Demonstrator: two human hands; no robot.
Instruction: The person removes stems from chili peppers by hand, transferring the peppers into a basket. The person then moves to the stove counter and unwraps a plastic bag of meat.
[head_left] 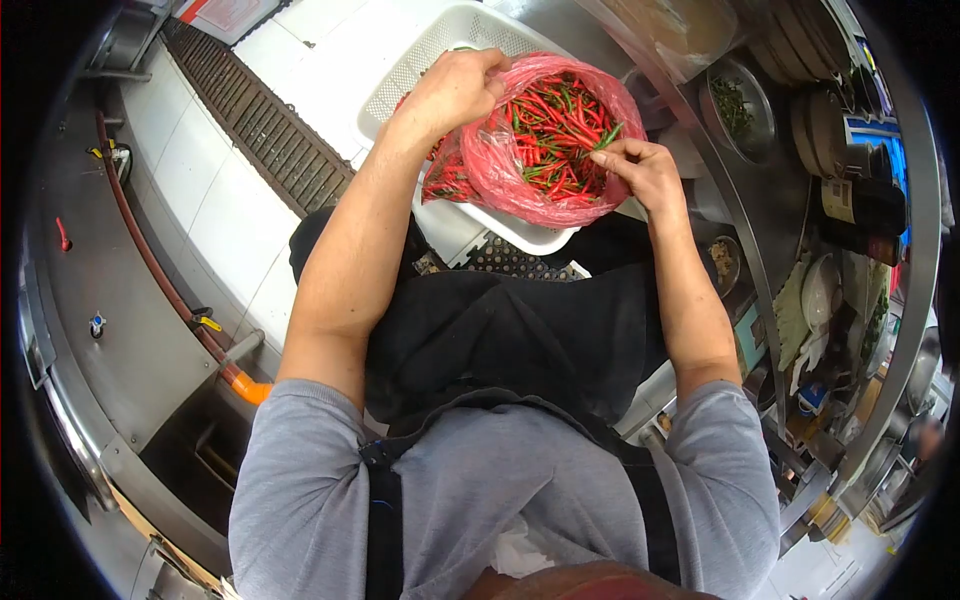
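Observation:
A red plastic bag (630, 95) stands wide open, filled with red chilies (545, 125), some with green stems. It rests in a white perforated basket (400, 72). My left hand (460, 88) is curled at the upper left of the bag, closed on its rim; the fingertips are partly hidden. At the bag's right side, my right hand (640, 170) pinches a chili (608, 138) by its green end between thumb and finger. More chilies show through the bag's lower left side.
The basket stands low, in front of my knees. A floor drain grate (250, 110) runs along the left. Steel counter (130, 370) lies farther left. On the right, a steel shelf edge (735, 215) comes close to my right arm, with a bowl of greens (735, 105) on the shelf.

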